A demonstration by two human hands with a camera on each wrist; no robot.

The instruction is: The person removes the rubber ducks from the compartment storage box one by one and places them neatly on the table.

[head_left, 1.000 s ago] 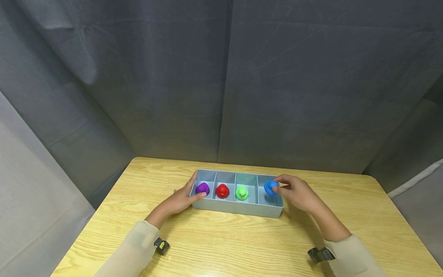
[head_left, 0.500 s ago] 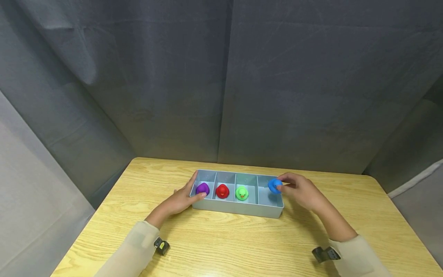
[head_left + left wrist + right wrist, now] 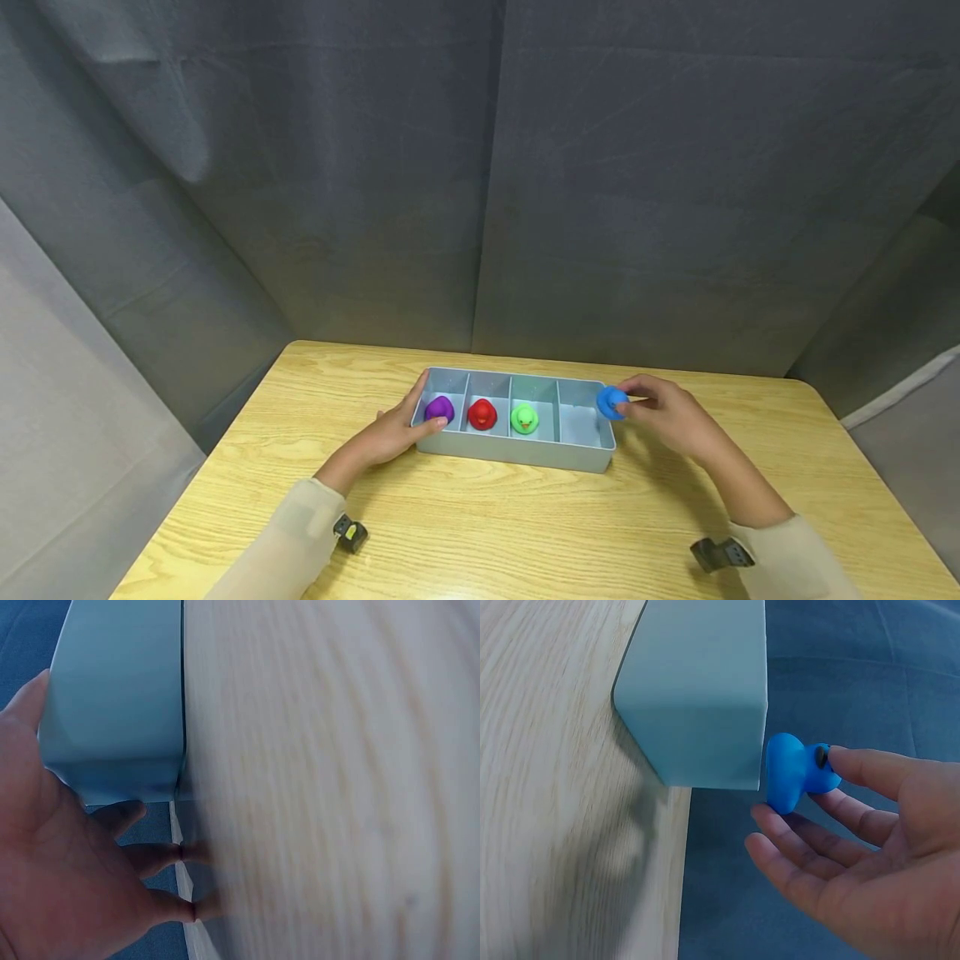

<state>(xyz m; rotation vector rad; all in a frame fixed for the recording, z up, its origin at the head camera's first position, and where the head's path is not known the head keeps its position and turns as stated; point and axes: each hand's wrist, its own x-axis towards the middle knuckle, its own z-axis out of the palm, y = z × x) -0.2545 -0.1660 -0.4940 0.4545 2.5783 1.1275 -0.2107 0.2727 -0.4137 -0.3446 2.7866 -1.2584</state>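
Observation:
My right hand pinches a blue rubber duck between thumb and fingers. In the right wrist view the duck is level with the top edge of a grey-blue divided box, just off its end wall. At the other end, my left hand grips the box, thumb over the front rim and fingers round the left side. A purple duck, a red duck and a green duck sit one per compartment. The rightmost compartment holds nothing.
The box stands on a light wooden table, near its far edge. Behind it hangs a dark grey curtain, and lighter cloth covers the left side. Each sleeve carries a small black wrist camera.
My right hand has lifted the blue duck out of the rightmost compartment and carried it right, to above the box's right rim. My left hand and the box have stayed put.

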